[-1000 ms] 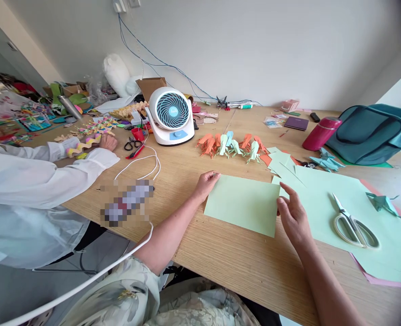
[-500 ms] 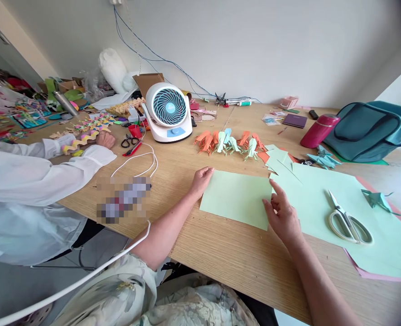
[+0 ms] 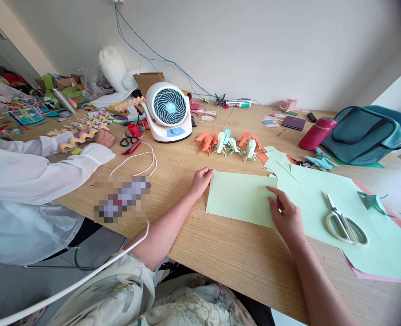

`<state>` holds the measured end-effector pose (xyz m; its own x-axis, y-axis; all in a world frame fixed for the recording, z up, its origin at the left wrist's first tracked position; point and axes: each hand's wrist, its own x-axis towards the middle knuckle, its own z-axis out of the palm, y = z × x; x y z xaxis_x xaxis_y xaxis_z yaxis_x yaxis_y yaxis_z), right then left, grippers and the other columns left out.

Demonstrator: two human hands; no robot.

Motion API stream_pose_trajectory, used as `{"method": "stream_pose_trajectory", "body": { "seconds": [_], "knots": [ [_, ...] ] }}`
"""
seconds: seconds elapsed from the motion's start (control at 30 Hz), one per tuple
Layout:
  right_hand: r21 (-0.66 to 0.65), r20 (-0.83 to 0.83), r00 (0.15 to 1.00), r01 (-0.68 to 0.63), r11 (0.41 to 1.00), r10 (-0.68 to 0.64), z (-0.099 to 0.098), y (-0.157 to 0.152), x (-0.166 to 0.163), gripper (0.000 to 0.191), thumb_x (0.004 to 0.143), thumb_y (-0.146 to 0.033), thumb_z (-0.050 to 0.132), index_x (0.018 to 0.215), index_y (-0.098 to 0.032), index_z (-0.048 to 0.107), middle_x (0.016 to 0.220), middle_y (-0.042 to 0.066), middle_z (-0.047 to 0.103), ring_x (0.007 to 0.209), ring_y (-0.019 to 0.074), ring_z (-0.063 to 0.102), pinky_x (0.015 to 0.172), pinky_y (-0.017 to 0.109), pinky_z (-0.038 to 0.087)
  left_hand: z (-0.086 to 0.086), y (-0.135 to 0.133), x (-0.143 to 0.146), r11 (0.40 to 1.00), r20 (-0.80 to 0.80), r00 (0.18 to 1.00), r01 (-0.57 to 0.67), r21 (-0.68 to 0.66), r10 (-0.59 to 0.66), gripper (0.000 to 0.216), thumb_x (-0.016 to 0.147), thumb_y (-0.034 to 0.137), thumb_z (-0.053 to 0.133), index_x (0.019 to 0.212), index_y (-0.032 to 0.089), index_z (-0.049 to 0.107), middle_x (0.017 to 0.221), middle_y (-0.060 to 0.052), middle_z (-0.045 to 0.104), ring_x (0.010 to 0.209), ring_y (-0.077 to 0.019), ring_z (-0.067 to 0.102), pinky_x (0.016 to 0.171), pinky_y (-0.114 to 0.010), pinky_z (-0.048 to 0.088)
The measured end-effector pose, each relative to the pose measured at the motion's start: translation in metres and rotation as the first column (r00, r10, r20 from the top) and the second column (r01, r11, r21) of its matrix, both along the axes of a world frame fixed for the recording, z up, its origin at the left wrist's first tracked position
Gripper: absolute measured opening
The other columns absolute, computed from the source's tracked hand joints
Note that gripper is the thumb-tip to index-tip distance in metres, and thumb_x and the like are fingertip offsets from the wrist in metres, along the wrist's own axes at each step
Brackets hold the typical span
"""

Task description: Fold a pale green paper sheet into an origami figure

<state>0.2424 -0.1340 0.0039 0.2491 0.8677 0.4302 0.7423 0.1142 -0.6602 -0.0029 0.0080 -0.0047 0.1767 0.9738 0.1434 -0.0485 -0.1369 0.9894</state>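
Observation:
A light green paper sheet [image 3: 239, 199] lies flat on the wooden table [image 3: 220, 253] in front of me. My left hand [image 3: 202, 179] rests at the sheet's far left corner, fingers curled over its edge. Over at the sheet's right edge, my right hand [image 3: 285, 213] lies with the fingers bent down onto the paper. To the right sits a larger stack of green and pink paper [image 3: 366, 235] with white scissors [image 3: 345, 222] on top.
A row of orange and green folded paper figures [image 3: 229, 142] stands behind the sheet, with a white desk fan [image 3: 169, 113] further left. A teal bag [image 3: 366, 133] and red bottle [image 3: 316, 132] sit at right. A person in white sleeves [image 3: 33, 167] works at left amid craft clutter.
The green sheet has slid slightly to the right. My right hand has moved from its upper right corner down onto the right edge. The left hand stays at the left corner.

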Motion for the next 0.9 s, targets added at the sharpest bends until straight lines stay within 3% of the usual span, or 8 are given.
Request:
{"method": "stream_pose_trajectory", "body": {
  "seconds": [0.23, 0.5, 0.73, 0.9],
  "knots": [
    [0.014, 0.002, 1.000, -0.007, 1.000, 0.007, 0.001, 0.000, 0.002, 0.032, 0.093, -0.032, 0.047, 0.118, -0.021, 0.063, 0.059, -0.007, 0.030, 0.051, 0.0120, 0.030, 0.053, 0.025, 0.032, 0.000, 0.001, -0.001, 1.000, -0.050, 0.999, 0.021, 0.016, -0.020, 0.037, 0.079, 0.053, 0.060, 0.076, 0.017, 0.060, 0.064, 0.003, 0.053, 0.058, -0.0110, 0.050, 0.053, -0.021, 0.044],
    [-0.031, -0.008, 0.998, -0.068, 0.997, 0.068, 0.001, -0.001, 0.008, 0.033, 0.093, -0.033, 0.047, 0.120, -0.022, 0.062, 0.061, -0.007, 0.029, 0.052, 0.0121, 0.031, 0.054, 0.026, 0.032, 0.002, 0.005, -0.005, 0.975, -0.274, 0.961, 0.088, 0.206, -0.029, 0.024, 0.083, 0.037, 0.059, 0.075, 0.015, 0.065, 0.070, 0.001, 0.064, 0.065, -0.0119, 0.057, 0.062, -0.022, 0.043],
    [-0.104, 0.000, 0.987, -0.162, 0.981, 0.163, -0.001, 0.000, 0.010, 0.034, 0.095, -0.034, 0.044, 0.123, -0.023, 0.060, 0.061, -0.007, 0.029, 0.051, 0.0125, 0.031, 0.054, 0.026, 0.034, 0.007, -0.001, -0.006, 0.887, -0.554, 0.832, 0.279, 0.368, -0.032, 0.012, 0.081, 0.023, 0.062, 0.071, 0.019, 0.069, 0.071, 0.000, 0.069, 0.070, -0.0147, 0.058, 0.071, -0.026, 0.042],
    [-0.134, 0.003, 0.979, -0.200, 0.971, 0.203, -0.002, 0.001, 0.007, 0.035, 0.095, -0.034, 0.043, 0.124, -0.023, 0.059, 0.060, -0.007, 0.032, 0.052, 0.0131, 0.032, 0.055, 0.026, 0.036, 0.008, -0.008, -0.001, 0.813, -0.642, 0.766, 0.393, 0.430, -0.031, 0.011, 0.082, 0.024, 0.065, 0.072, 0.021, 0.069, 0.070, 0.001, 0.067, 0.069, -0.0159, 0.054, 0.072, -0.029, 0.040]
  ]
}}
